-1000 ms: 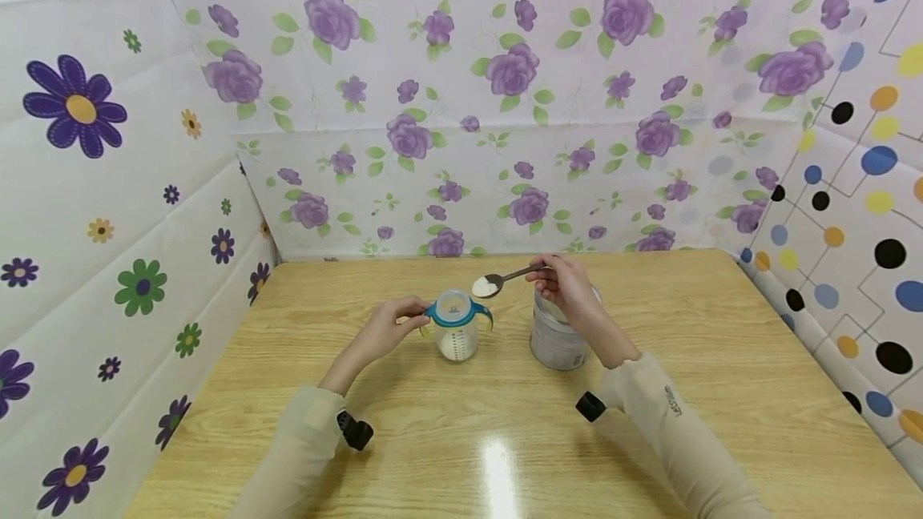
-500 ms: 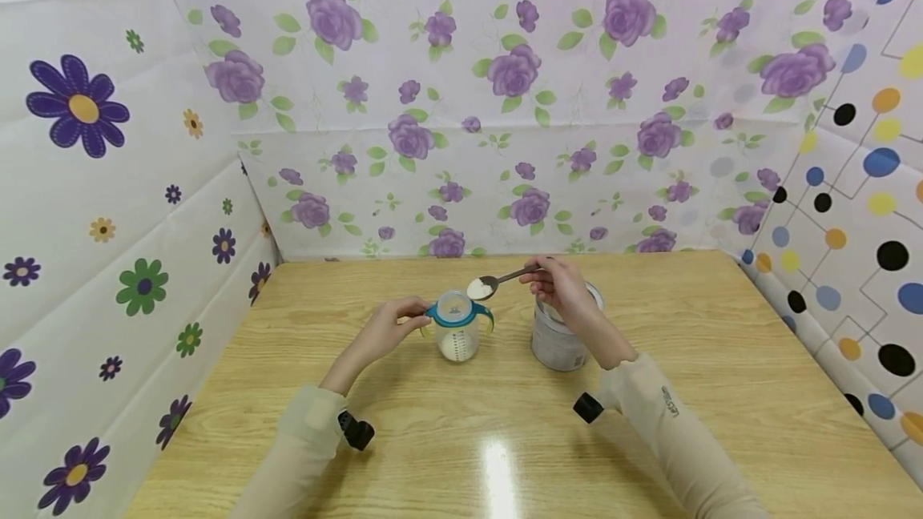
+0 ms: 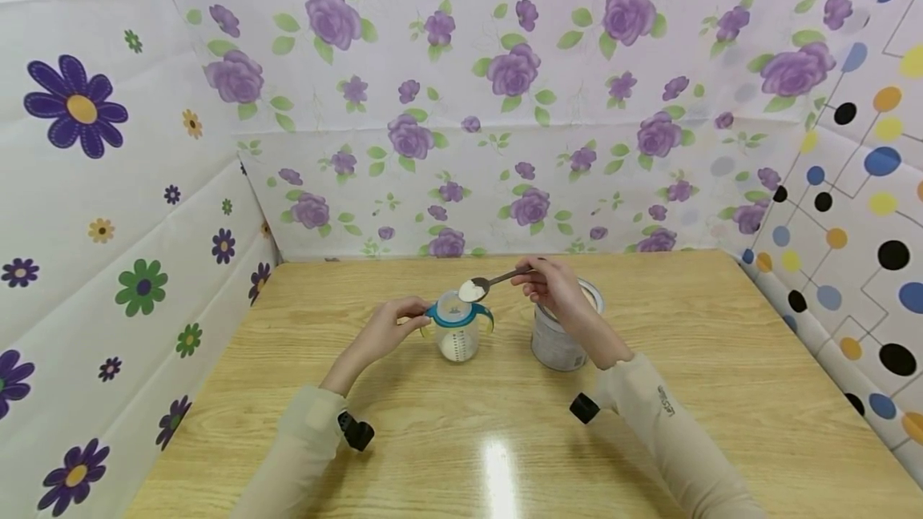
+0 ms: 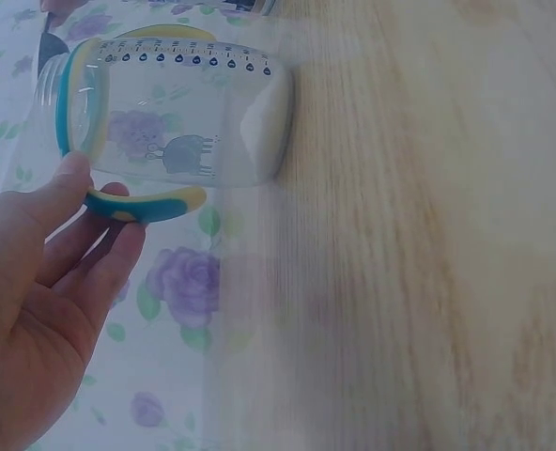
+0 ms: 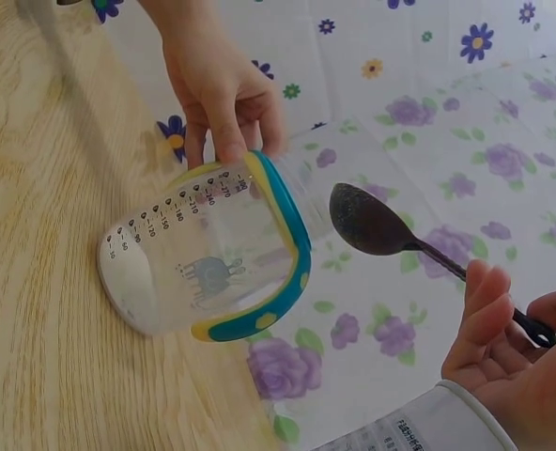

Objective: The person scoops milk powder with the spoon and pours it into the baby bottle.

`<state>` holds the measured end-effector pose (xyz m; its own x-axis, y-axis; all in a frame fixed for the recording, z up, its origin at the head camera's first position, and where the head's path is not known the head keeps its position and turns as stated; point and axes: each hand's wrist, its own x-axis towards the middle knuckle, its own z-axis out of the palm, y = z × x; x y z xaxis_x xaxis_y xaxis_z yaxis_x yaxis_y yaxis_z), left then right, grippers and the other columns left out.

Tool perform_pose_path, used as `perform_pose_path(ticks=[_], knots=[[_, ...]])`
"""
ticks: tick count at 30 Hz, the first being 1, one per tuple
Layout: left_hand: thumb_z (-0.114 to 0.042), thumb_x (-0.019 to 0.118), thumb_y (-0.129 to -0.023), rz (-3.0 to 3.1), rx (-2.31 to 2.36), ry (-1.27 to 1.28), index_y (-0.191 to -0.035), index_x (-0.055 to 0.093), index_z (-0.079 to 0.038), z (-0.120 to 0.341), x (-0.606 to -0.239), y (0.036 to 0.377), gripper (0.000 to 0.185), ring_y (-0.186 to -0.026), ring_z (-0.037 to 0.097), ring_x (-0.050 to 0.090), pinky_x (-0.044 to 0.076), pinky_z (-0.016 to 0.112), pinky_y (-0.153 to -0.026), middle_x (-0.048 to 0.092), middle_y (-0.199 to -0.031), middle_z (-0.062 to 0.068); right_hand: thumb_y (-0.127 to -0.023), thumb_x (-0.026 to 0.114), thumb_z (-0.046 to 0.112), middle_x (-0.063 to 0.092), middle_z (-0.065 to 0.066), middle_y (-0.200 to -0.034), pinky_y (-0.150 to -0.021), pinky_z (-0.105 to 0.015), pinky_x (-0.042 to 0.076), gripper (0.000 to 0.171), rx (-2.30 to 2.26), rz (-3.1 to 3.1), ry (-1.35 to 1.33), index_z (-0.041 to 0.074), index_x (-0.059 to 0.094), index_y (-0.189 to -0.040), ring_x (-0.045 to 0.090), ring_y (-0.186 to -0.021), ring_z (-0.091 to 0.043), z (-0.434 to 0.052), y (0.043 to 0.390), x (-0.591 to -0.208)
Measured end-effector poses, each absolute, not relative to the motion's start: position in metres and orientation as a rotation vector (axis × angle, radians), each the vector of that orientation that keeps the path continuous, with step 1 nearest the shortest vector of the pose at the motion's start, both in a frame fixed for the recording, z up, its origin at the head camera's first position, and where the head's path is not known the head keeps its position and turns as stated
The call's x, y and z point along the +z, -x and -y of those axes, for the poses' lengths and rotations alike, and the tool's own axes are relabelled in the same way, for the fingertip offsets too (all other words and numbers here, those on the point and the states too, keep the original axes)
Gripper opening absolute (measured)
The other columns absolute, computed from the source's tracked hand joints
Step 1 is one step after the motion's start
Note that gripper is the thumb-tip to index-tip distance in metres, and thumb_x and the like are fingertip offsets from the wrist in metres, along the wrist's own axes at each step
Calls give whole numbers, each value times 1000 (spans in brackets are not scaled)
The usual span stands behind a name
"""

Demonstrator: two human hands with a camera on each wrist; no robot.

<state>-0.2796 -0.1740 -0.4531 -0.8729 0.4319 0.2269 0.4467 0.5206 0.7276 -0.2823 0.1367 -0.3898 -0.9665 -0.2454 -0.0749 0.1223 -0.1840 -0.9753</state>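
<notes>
A clear baby bottle (image 3: 457, 343) with a blue-and-yellow two-handled collar stands on the table, uncapped, with white powder at its bottom. My left hand (image 3: 387, 329) pinches its left handle (image 4: 146, 204) between thumb and fingers. In my right hand (image 3: 565, 295) is the handle of a dark spoon (image 5: 372, 221), gripped near its end. White powder (image 3: 472, 291) heaps in the spoon's bowl, which overlaps the right edge of the bottle's mouth in the head view. Below my right hand stands an open tin (image 3: 558, 347), its opening partly hidden by that hand.
The wooden table (image 3: 461, 439) reaches back to a flowered cloth wall (image 3: 461, 183). Patterned cloth also hangs at left and right. Each wrist carries a small black camera, such as the right one (image 3: 584, 408).
My right hand has moved left with the loaded spoon, bringing its bowl from beside the bottle to the mouth. More of the tin's opening shows. My left hand and the bottle have stayed put.
</notes>
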Motion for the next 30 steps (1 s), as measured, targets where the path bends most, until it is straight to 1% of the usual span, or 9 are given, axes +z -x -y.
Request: perform_pose_path(ticks=[9, 12, 17, 19, 22, 27, 28, 30], knots=[[-19, 62, -95, 2719, -1308, 797, -111, 69, -15, 175, -454, 281, 18, -102, 22, 68, 58, 36, -84, 72, -108, 5, -106, 40, 28, 71, 5, -78, -53, -17, 43, 32, -2197, -1867, 254, 1, 56, -114, 58, -59, -5, -131, 283, -390], [-18, 62, -95, 2724, -1318, 790, -111, 69, -16, 175, -454, 281, 18, -103, 22, 68, 58, 37, -84, 72, -109, 5, -106, 39, 28, 72, 5, -82, -54, -18, 43, 33, -2155, -1902, 317, 1, 55, -116, 58, -61, -7, -130, 281, -390], [-15, 62, -95, 2719, -1323, 794, -111, 69, -14, 175, -455, 280, 18, -103, 24, 68, 58, 37, -84, 72, -109, 6, -105, 41, 30, 72, 5, -87, -54, -19, 42, 41, -2083, -1969, 434, -6, 51, -124, 57, -64, -9, -128, 279, -391], [-16, 62, -95, 2720, -1327, 790, -111, 69, -15, 174, -455, 280, 18, -103, 23, 68, 58, 37, -84, 72, -109, 6, -105, 42, 30, 72, 4, -89, -54, -20, 41, 43, -2050, -2017, 482, -7, 51, -125, 57, -66, -10, -127, 278, -391], [-18, 62, -95, 2721, -1331, 792, -111, 69, -16, 175, -455, 281, 18, -102, 22, 68, 58, 37, -84, 72, -109, 5, -105, 42, 30, 72, -2, -93, -53, -21, 42, 41, -1996, -2114, 560, -4, 53, -124, 58, -66, -11, -125, 278, -392], [-19, 62, -95, 2722, -1329, 805, -111, 69, -16, 175, -456, 282, 18, -102, 22, 68, 58, 37, -85, 72, -108, 5, -106, 41, 28, 70, -21, -100, -53, -21, 44, 35, -1870, -2321, 723, 1, 59, -119, 60, -67, -16, -120, 276, -394], [-19, 62, -95, 2722, -1328, 805, -111, 69, -16, 175, -456, 282, 18, -102, 21, 68, 58, 37, -85, 72, -108, 4, -106, 41, 28, 69, -23, -101, -53, -22, 45, 35, -1842, -2361, 759, 1, 59, -119, 61, -68, -20, -119, 275, -394], [-19, 62, -95, 2722, -1327, 803, -111, 69, -17, 176, -456, 282, 18, -102, 20, 68, 58, 36, -85, 72, -108, 4, -106, 40, 27, 69, -23, -100, -53, -25, 46, 34, -1781, -2438, 830, 2, 60, -117, 61, -69, -24, -116, 274, -395]])
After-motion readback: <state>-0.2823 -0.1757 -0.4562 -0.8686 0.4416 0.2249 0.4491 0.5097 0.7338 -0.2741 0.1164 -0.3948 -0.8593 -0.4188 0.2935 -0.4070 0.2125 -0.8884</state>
